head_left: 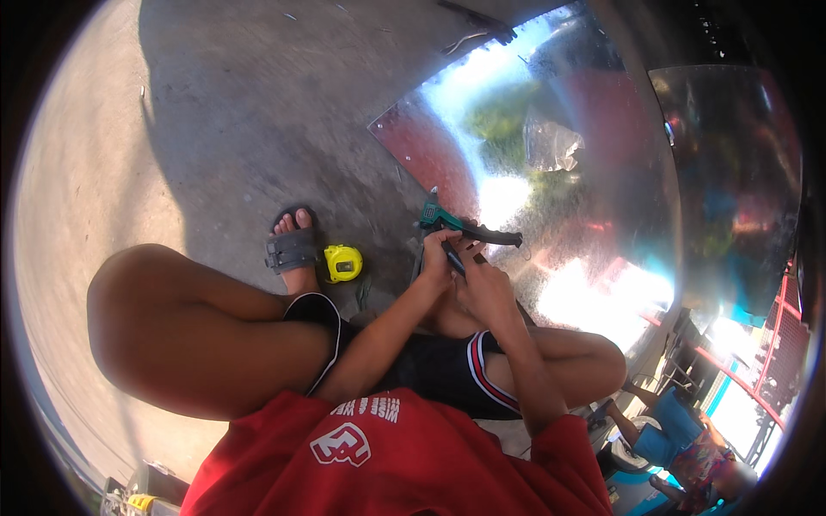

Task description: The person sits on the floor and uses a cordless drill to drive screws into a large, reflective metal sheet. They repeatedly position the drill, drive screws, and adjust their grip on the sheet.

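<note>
A hand riveter with a teal head (432,214) and black handles is held out above my lap, its nose pointing away from me. My left hand (436,260) is closed around it just below the head. Close beside it, my right hand (487,289) is closed at the lower black handle, its fingertips meeting the left hand's. The other handle sticks out to the right, over the edge of a shiny metal sheet (559,206). What the palms cover is hidden.
A yellow tape measure (343,264) lies on the concrete floor beside my sandalled left foot (292,249). Crumpled clear plastic (551,144) rests on the sheet. A dark tool (482,24) lies at the far edge. Another person (688,447) is at the lower right, near red railings.
</note>
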Demonstrator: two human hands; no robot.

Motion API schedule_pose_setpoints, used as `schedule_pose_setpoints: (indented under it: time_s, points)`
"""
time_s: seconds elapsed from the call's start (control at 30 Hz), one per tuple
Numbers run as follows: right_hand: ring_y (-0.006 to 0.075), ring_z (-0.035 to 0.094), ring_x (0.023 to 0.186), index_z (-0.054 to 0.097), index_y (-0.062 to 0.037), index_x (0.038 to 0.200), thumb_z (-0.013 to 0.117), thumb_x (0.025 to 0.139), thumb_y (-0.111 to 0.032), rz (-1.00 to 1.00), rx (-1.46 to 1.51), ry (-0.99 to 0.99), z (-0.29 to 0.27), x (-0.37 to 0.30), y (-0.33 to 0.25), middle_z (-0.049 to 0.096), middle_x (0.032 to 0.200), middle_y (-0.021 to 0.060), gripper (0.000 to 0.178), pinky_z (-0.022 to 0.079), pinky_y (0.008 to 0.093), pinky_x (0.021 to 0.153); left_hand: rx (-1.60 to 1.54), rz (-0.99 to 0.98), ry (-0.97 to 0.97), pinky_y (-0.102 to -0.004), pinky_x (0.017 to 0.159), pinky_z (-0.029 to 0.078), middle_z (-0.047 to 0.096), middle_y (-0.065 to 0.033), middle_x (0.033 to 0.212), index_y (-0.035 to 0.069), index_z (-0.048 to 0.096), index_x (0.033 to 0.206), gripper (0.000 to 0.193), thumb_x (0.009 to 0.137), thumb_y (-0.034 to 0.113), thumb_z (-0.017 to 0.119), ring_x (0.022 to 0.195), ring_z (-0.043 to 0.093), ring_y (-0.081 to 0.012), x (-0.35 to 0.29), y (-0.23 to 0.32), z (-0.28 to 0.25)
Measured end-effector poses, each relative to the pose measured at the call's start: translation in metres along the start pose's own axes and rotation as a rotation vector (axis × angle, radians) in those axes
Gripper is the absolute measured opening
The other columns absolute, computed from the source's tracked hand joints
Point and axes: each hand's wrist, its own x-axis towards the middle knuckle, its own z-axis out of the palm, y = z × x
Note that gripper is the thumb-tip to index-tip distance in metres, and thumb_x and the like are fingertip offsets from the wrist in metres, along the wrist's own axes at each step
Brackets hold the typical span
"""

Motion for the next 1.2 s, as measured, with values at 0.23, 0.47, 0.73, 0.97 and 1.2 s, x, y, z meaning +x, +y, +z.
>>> schedule_pose_setpoints:
  time_s: [0.23,0.47,0.73,0.97,1.2]
  points:
    - [0.0417,0.068,0.068,0.053,0.0022,0.124,0.063,0.084,-0.018,-0.055,-0.048,0.030,-0.001,-0.003,-0.002,0.066,0.071,0.0245,0.046,0.056,0.0494,0.064,0.000,0.012,-0.046,-0.0488,0.100,0.052,0.065,-0.0164,0.110,-0.003,0.060,0.109,0.029,0.085,0.007,0.047,0.104,0.065,-0.0315,-0.002,0.001,-0.004]
    - [0.0410,0.069,0.068,0.055,0.0019,0.124,0.062,0.083,-0.017,-0.016,-0.152,-0.017,0.006,-0.010,-0.013,0.067,0.075,0.0256,0.045,0.056,0.0493,0.065,-0.026,0.027,-0.111,-0.0489,0.101,0.052,0.064,-0.0158,0.111,-0.003,0.059,0.111,0.030,0.086,0.007,0.047,0.106,0.064,-0.0331,-0.009,-0.001,-0.008]
    - [0.0274,0.064,0.058,0.063,0.0000,0.112,0.061,0.090,-0.015,-0.077,0.420,0.066,-0.037,0.019,0.012,0.065,0.072,0.0178,0.027,0.050,0.0391,0.054,0.012,0.007,-0.060,-0.0436,0.100,0.045,0.062,-0.0125,0.114,0.004,0.057,0.115,0.043,0.098,0.042,0.048,0.107,0.061,-0.0283,0.002,0.000,0.012]
    - [0.0027,0.033,0.044,0.057,-0.0096,0.094,0.057,0.101,-0.026,0.511,1.214,-0.307,-0.052,0.040,0.010,0.040,0.060,-0.0064,0.018,0.025,0.0214,0.040,0.280,0.085,-0.073,-0.0331,0.085,0.045,0.059,-0.0060,0.111,0.012,0.054,0.118,0.061,0.099,0.067,0.037,0.100,0.058,-0.0178,-0.007,-0.018,-0.007]
    - [0.0102,0.050,0.048,0.056,-0.0034,0.093,0.060,0.093,-0.021,0.485,0.950,-0.319,-0.065,0.066,-0.002,0.050,0.065,0.0000,0.018,0.035,0.0234,0.043,0.280,-0.019,-0.231,-0.0251,0.048,0.044,0.061,-0.0055,0.074,0.009,0.060,0.099,0.066,0.098,0.070,0.034,0.056,0.059,-0.0169,-0.003,-0.019,-0.030]
